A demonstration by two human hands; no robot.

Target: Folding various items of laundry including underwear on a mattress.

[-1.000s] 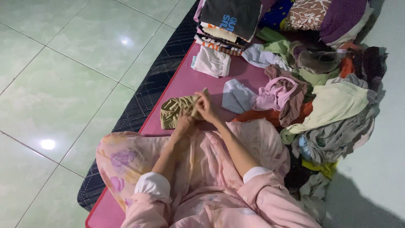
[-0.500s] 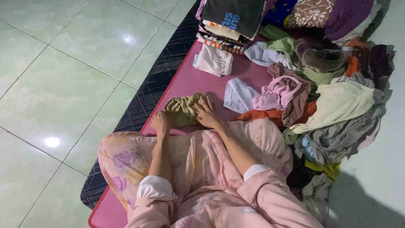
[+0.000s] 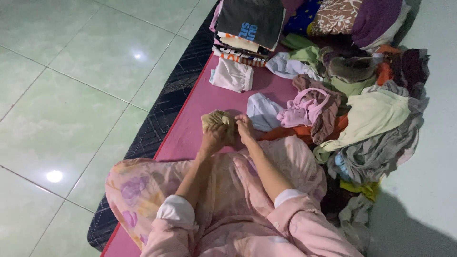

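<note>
Fingers of both my hands are closed on the small olive-tan garment [image 3: 216, 121], bunched into a tight bundle on the magenta mat [image 3: 190, 128] just ahead of my knees; the left hand [image 3: 213, 138] grips its near side and the right hand [image 3: 245, 127] pinches its right edge. To do this well, I judge the bundle should stay pressed flat to the mat, edges squared under the fingertips so no loose flap springs out. Just beyond the right fingers lies a pale lilac-white piece [image 3: 262, 110], and farther ahead a folded white garment [image 3: 232, 75]. Past that stands a stack of folded clothes [image 3: 247, 28], its top dark grey shirt bearing a blue-and-white printed patch. Right of the fingers sprawls a mixed heap of unfolded laundry [image 3: 371, 114].
</note>
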